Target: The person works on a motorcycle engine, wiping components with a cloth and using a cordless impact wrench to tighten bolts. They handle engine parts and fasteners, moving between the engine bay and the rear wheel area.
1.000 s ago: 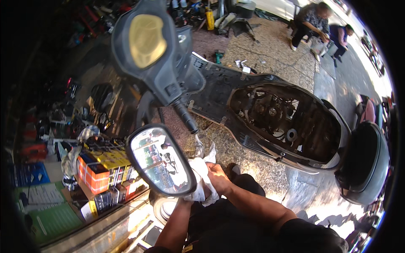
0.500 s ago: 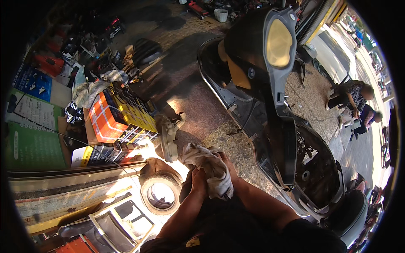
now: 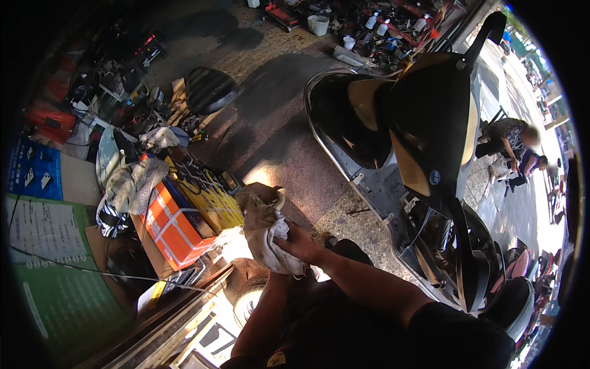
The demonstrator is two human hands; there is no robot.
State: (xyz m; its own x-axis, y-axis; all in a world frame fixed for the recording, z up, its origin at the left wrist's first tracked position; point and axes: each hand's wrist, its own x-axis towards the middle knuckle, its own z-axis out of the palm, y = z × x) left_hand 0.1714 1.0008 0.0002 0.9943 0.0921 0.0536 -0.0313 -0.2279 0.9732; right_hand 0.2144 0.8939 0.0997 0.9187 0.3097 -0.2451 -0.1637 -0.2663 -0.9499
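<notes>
A dirty white rag point(image 3: 265, 237) is bunched between both of my hands in front of my body. My right hand point(image 3: 299, 242) grips it from the right side, fingers pressed into the cloth. My left hand point(image 3: 276, 270) is underneath, almost wholly wrapped in the rag, and only the wrist shows. A black and tan scooter point(image 3: 424, 123) stands to the right of my hands, its front panel and handlebar up.
An orange box point(image 3: 170, 226) and a yellow crate point(image 3: 212, 200) sit left of the rag, cloths point(image 3: 132, 184) piled on them. A small tyre point(image 3: 249, 301) lies below. Tools and bottles point(image 3: 369, 27) litter the far floor. Two people point(image 3: 513, 150) crouch at the right.
The view has swung left and down, so the scooter now sits at the right and the boxes nearer the middle. My hands keep working the rag, which has shifted slightly upward.
</notes>
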